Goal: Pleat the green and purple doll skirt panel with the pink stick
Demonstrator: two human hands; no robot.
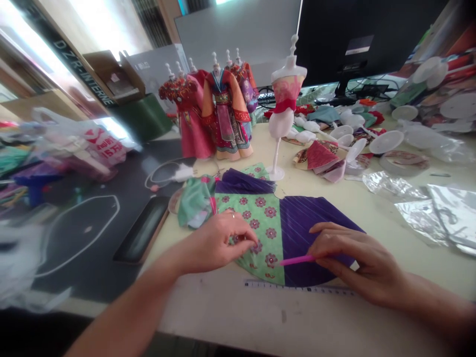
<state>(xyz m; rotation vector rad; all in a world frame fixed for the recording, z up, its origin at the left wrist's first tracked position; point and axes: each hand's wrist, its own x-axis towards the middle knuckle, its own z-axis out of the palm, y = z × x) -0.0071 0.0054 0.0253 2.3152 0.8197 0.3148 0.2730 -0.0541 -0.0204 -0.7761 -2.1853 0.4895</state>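
A small garment piece lies flat on the pale table, with a green flower-patterned panel (271,233) joined to a dark purple panel (297,218). My left hand (219,240) rests over the green panel, thumb and forefinger pinched together. Whatever may be between those fingertips is too small to make out. In my right hand (357,260), above the purple panel, is a slim pink pen-like stick (297,260). Its tip points left, over the green panel's edge near a flower. A ruler (316,288) lies along the garment's near edge, partly covered by cloth.
A white mannequin (280,124) and several dressed doll forms (225,119) stand behind the garment. A dark phone (143,230) lies left, beside a bundle of green cloth (197,201). Cloth scraps (323,158), a tape roll (404,162) and silver packets (427,213) are on the right.
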